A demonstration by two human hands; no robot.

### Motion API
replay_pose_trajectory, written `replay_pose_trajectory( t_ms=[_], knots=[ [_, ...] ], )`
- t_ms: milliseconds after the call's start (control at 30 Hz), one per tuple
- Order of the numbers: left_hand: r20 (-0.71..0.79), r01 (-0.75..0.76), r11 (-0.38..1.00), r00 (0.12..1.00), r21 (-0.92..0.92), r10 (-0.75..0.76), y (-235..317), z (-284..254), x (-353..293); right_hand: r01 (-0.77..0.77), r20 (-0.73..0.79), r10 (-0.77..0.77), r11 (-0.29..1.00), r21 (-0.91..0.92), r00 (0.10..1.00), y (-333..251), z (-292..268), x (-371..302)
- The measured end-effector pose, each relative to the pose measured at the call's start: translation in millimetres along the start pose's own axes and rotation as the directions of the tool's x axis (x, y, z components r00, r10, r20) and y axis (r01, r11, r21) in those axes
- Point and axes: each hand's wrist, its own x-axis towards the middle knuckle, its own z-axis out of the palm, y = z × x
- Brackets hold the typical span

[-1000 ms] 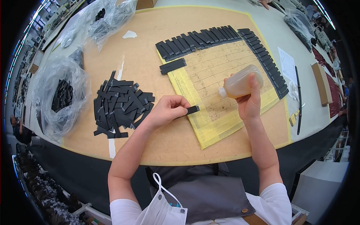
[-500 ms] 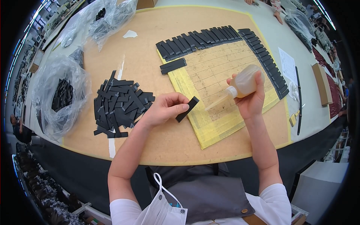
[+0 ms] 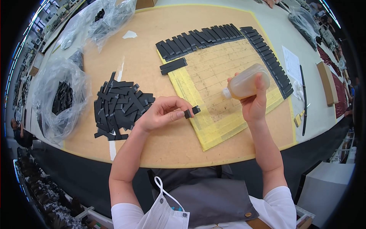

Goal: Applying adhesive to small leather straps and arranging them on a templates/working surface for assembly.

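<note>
My left hand (image 3: 162, 112) pinches a small black strip (image 3: 196, 110) that looks folded over, with two ends showing at the fingertips. It is over the near left edge of a board bordered with yellow tape (image 3: 207, 137). My right hand (image 3: 254, 105) is wrapped round a translucent squeeze bottle (image 3: 248, 82) holding pale yellowish liquid. The bottle lies tilted above the board, its white cap toward the left; its nozzle cannot be made out. Overlapping black strips (image 3: 202, 38) line the board's far edge, and more (image 3: 268, 57) run down its right edge. Two strips (image 3: 173, 66) lie at its left edge.
A heap of black strips (image 3: 122, 108) lies left of my left hand. Beyond it stands a clear plastic bag (image 3: 78, 108) with more strips. At the right are a paper sheet (image 3: 291, 63), a thin black rod (image 3: 304, 99) and a cardboard box (image 3: 327, 84).
The strip in my left hand was straight and now appears folded. The bottle has tipped, so its long nozzle no longer shows. Both hands still hold their things.
</note>
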Motion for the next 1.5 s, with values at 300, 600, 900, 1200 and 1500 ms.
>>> replay_pose_trajectory(
  t_ms=[300, 600, 900, 1200, 1500],
  knots=[
    [-0.030, 0.055, 0.998, 0.998, 0.013, -0.055, 5, 4, -1, -0.020, 0.029, 0.020, 0.999, -0.027, 0.999, 5, -1, 1],
    [-0.034, 0.042, 0.999, 0.999, 0.004, -0.042, 4, 3, -1, -0.055, 0.061, 0.058, 0.997, -0.056, 0.996, 3, -2, 1],
    [-0.032, 0.024, 1.000, 0.999, 0.018, -0.024, 5, 3, 0, -0.028, -0.015, 0.028, 0.999, -0.043, 1.000, 4, -2, 3],
    [-0.363, 0.308, 0.902, 0.912, 0.303, -0.189, 24, -42, 27, -0.134, -0.003, 0.136, 0.979, 0.152, 0.991, -6, 2, 4],
    [-0.494, 0.414, 0.580, 0.869, 0.701, -0.023, -1, -63, 87, -0.107, -0.060, 0.116, 0.984, 0.144, 0.991, -5, -2, 10]
  ],
)
